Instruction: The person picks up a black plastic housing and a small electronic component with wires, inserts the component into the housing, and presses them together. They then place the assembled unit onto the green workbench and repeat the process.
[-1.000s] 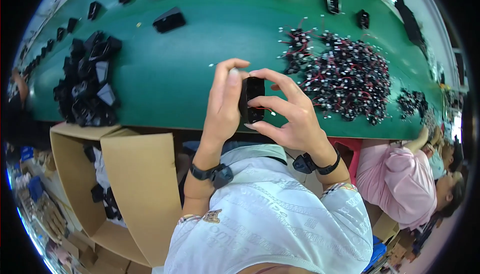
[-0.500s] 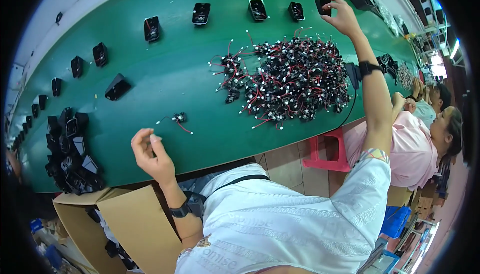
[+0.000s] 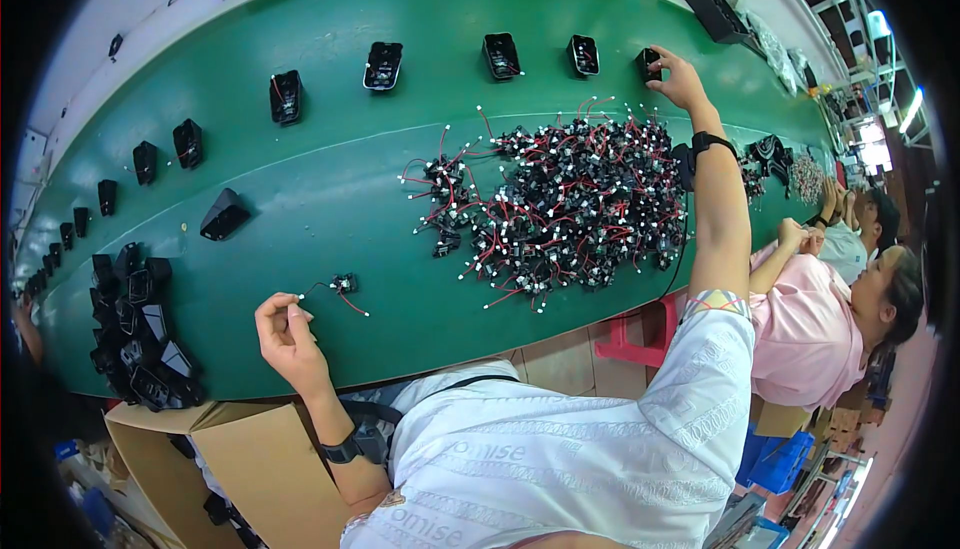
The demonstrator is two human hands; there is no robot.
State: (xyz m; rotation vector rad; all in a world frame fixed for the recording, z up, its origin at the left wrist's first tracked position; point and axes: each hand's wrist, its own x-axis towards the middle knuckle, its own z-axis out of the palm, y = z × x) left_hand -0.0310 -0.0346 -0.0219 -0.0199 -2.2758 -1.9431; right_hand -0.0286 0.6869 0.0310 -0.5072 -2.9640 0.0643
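Note:
At the far right of the row, my right hand [image 3: 678, 79] grips a small black plastic housing [image 3: 648, 66] between thumb and fingers. My left hand [image 3: 290, 341] is near the table's front edge, its fingers loosely curled, thumb apart, and it appears to hold nothing. Just beyond its fingertips lies a single small wired component [image 3: 344, 283] with red and black leads and white connectors. Between my hands spreads a large pile of similar wired components [image 3: 580, 209]. Other open black housings, such as this one [image 3: 383, 67], form a curved row along the far side.
A lone black housing [image 3: 225, 215] lies tilted left of centre. Black housings are heaped [image 3: 135, 334] at the table's left end, above an open cardboard box [image 3: 265, 464]. A pink stool [image 3: 640, 339] and a co-worker in a pink top [image 3: 810, 324] are to the right.
The view has shifted, so the table appears lower. My right hand has lowered the black housing toward the table at the row's end. My left hand's fingertips have come closer to the single wired component's lead.

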